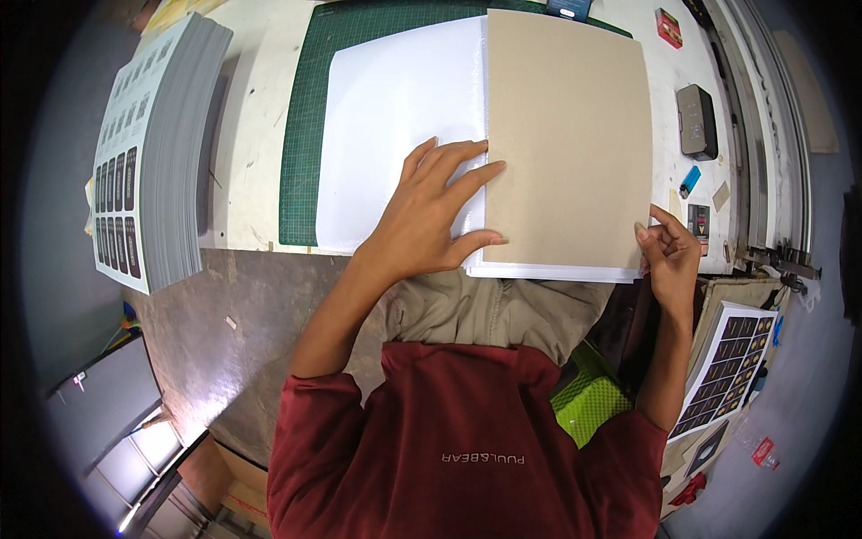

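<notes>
A tan sheet of paper or thin card (570,135) lies on a stack of white sheets (557,271), whose edges show along its near side. To its left is a large white sheet (395,108) with a glossy look, on a green cutting mat (301,171). My left hand (435,207) has its fingers spread across the seam between white and tan, thumb and fingertips at the tan sheet's left edge. At the near right corner my right hand (669,256) pinches the tan sheet's edge between thumb and fingers. Whether white sheets are also in that pinch is hidden.
A tall stack of printed sheets (166,162) stands at the table's left end. On the right lie a dark case (697,122), a blue lighter (690,181), a small red box (669,28) and a dark packet (699,225). More printed sheets (727,364) rest lower right.
</notes>
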Motion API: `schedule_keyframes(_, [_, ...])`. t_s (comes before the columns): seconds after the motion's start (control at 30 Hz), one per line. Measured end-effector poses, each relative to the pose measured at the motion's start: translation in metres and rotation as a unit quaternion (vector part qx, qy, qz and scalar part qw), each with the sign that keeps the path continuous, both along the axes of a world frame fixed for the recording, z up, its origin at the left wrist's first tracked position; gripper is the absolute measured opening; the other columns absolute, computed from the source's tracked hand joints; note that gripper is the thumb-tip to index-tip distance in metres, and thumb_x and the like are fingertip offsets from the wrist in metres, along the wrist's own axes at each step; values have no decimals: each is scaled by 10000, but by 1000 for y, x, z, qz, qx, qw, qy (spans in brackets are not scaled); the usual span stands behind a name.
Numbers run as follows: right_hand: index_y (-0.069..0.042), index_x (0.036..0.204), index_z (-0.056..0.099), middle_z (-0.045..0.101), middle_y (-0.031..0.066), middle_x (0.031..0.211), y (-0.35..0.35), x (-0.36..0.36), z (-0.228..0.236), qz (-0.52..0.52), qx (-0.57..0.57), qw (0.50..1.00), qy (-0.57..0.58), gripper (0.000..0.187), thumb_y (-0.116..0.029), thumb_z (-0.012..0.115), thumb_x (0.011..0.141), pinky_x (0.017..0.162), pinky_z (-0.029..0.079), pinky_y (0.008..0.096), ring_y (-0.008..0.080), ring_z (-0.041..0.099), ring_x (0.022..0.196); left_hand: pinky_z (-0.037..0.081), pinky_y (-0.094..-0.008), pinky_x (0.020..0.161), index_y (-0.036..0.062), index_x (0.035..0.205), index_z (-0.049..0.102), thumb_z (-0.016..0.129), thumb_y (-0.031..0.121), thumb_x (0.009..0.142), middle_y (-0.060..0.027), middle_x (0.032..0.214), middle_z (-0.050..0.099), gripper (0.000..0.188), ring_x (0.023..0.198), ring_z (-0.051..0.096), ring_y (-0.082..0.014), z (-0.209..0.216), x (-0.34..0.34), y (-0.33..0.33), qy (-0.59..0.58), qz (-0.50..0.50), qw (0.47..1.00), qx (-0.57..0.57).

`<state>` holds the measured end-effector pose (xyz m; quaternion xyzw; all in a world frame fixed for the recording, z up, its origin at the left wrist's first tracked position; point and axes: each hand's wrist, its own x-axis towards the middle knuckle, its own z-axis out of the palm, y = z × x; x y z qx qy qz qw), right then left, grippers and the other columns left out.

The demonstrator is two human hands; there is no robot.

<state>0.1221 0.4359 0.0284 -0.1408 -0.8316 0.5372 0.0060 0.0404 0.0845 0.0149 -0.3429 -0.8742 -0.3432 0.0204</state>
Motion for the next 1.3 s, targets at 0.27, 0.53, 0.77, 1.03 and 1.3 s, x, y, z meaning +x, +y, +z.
schedule_keyframes(0.27, [100,1253,627,594,-10,653,0,2,-2,-8,-5,1000,-8,355,-41,710,938,444,354,203,24,460,493,244,-585,1186,102,1382,598,804,509,771,-177,1464,493,762,1351,458,-358,-1,-1,0,2,-3,1000,-21])
schedule_keyframes(0.53, [103,1251,630,597,-9,659,-1,0,0,-6,4,1000,-21,346,-31,699,939,437,354,201,21,462,491,245,-572,1190,98,1374,608,778,525,786,-157,1509,475,746,1342,469,-347,2,-1,2,14,-3,998,-54])
schedule_keyframes(0.77, [111,1270,624,616,3,680,1,-2,-3,-7,-1,1000,-25,384,-56,708,936,437,358,198,18,471,496,247,-555,1195,93,1358,617,781,509,787,-131,1519,477,725,1338,475,-339,8,-2,3,18,-4,997,-76])
schedule_keyframes(1.03, [109,1295,614,611,-8,687,-4,-3,4,-6,11,999,-53,400,-52,704,940,448,353,199,9,459,516,259,-560,1193,79,1356,615,787,496,786,-140,1520,478,727,1348,473,-349,9,-2,3,13,-6,997,-82])
schedule_keyframes(1.3, [35,1192,712,636,70,701,-18,-2,21,6,268,963,4,353,-83,772,865,494,419,284,107,517,533,199,-571,1216,68,1356,613,793,473,783,-143,1515,480,725,1364,466,-330,17,2,8,14,-1,991,-131])
